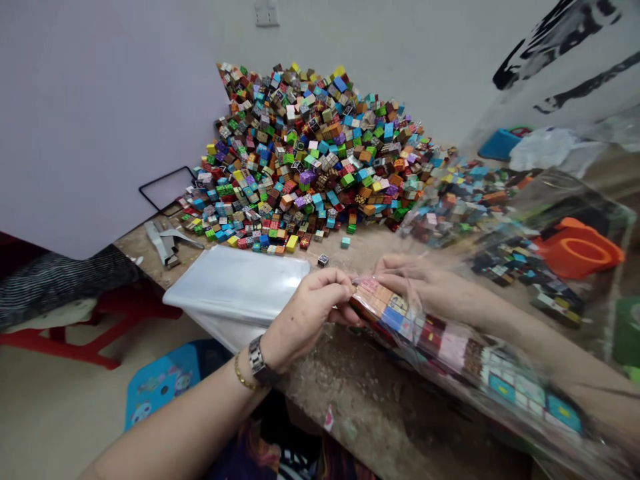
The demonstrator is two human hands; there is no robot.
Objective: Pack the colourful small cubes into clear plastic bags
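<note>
My left hand [320, 300] is closed on the near-left end of a clear plastic bag [435, 370] with a long stack of small printed cubes [395, 313] in it. Fingertips and thumb pinch at the corner of the stack. Against the far side of that same end, my right hand [413, 277] has its fingers bent onto the film; it is somewhat blurred. Loose transparent film trails over my right forearm and spreads up to the right. A pile of flat clear bags [240, 280] lies left of my left hand.
A big heap of loose coloured cubes [310, 153] stands against the wall. An orange plastic container [575, 250] shows through film at right, near dark cubes. Metal pieces [165, 243] lie at the table's left edge. A blue stool [163, 380] stands below, beside a red stool [95, 340].
</note>
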